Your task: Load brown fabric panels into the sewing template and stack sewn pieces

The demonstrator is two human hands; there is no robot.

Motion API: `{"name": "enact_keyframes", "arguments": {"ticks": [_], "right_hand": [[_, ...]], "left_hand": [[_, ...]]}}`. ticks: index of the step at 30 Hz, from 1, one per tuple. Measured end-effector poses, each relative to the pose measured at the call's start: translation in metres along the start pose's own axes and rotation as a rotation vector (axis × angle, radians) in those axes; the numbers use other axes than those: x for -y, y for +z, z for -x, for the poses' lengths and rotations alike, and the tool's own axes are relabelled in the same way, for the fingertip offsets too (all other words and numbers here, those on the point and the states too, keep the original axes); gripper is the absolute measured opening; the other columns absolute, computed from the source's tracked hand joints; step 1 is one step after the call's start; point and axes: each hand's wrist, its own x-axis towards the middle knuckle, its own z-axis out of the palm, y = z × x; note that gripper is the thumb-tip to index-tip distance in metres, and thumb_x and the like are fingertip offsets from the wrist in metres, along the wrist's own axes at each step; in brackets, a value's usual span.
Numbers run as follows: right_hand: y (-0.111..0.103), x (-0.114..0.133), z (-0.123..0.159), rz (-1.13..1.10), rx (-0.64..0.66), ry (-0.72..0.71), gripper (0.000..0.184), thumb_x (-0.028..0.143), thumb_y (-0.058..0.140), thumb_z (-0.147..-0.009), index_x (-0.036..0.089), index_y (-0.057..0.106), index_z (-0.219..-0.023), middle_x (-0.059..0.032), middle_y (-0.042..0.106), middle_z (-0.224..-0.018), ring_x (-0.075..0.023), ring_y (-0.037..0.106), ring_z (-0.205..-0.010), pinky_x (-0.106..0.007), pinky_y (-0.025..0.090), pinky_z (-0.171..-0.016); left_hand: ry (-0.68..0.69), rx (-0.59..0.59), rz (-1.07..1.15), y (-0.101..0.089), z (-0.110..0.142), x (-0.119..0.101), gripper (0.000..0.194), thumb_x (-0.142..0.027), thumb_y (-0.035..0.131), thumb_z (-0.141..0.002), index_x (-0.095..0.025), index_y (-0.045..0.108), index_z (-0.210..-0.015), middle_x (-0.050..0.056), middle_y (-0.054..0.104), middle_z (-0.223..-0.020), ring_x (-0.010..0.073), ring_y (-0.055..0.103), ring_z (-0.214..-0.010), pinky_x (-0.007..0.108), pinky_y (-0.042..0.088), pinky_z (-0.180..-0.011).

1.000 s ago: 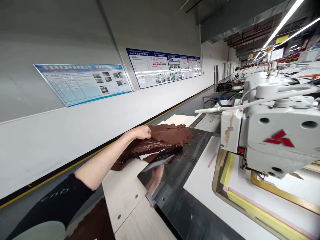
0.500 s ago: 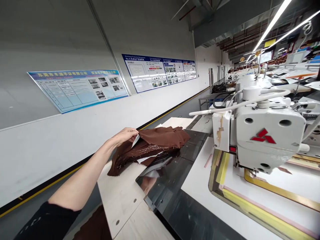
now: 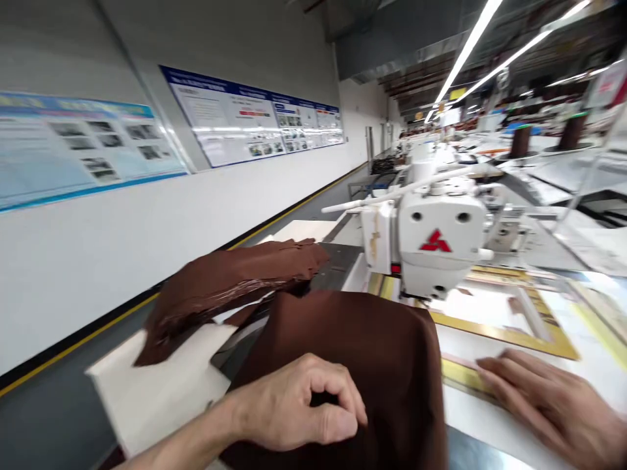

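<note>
Our left hand (image 3: 298, 405) has its fingers clamped on a dark brown fabric panel (image 3: 377, 365), while our right hand (image 3: 548, 408) rests, fingers slightly apart, on the white counter (image 3: 465, 418). Beyond, a rumpled brown fabric stack (image 3: 230, 287) lies left of a white sewing machine (image 3: 435, 241).

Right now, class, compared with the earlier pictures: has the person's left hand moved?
Yes. The left hand has come back toward the person, away from the cloth stack, and now grips a nearer brown cloth in front of the sewing machine.
</note>
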Motion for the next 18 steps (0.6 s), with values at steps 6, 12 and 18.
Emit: {"name": "enact_keyframes", "arguments": {"ticks": [6, 12, 18], "right_hand": [[-0.013, 0.016, -0.011, 0.129, 0.157, 0.078, 0.034, 0.051, 0.041, -0.109, 0.029, 0.065, -0.119, -0.0069, 0.063, -0.102, -0.0241, 0.063, -0.094, -0.041, 0.054, -0.082], [-0.007, 0.033, -0.013, 0.208, 0.16, 0.034, 0.032, 0.042, 0.059, -0.102, 0.023, 0.059, -0.128, -0.0108, 0.06, -0.123, -0.0305, 0.056, -0.11, -0.05, 0.048, -0.096], [-0.015, 0.072, -0.013, -0.031, 0.245, 0.073, 0.01, 0.021, 0.047, -0.101, 0.024, 0.056, -0.097, -0.0027, 0.064, -0.1, -0.0206, 0.061, -0.092, -0.036, 0.05, -0.084]], "left_hand": [[0.023, -0.321, -0.572, 0.011, -0.03, 0.07, 0.024, -0.036, 0.053, -0.105, -0.025, 0.073, -0.111, 0.007, 0.067, -0.135, 0.0265, 0.062, -0.126, 0.037, 0.049, -0.107], [-0.135, -0.394, -0.88, 0.0, -0.041, 0.112, 0.051, -0.055, 0.052, -0.103, -0.027, 0.057, -0.146, 0.01, 0.059, -0.146, 0.0355, 0.058, -0.132, 0.05, 0.052, -0.105], [-0.073, -0.349, -0.82, 0.01, -0.061, 0.093, 0.031, -0.043, 0.042, -0.108, -0.024, 0.067, -0.104, 0.006, 0.068, -0.101, 0.0279, 0.068, -0.099, 0.041, 0.054, -0.088]]}}
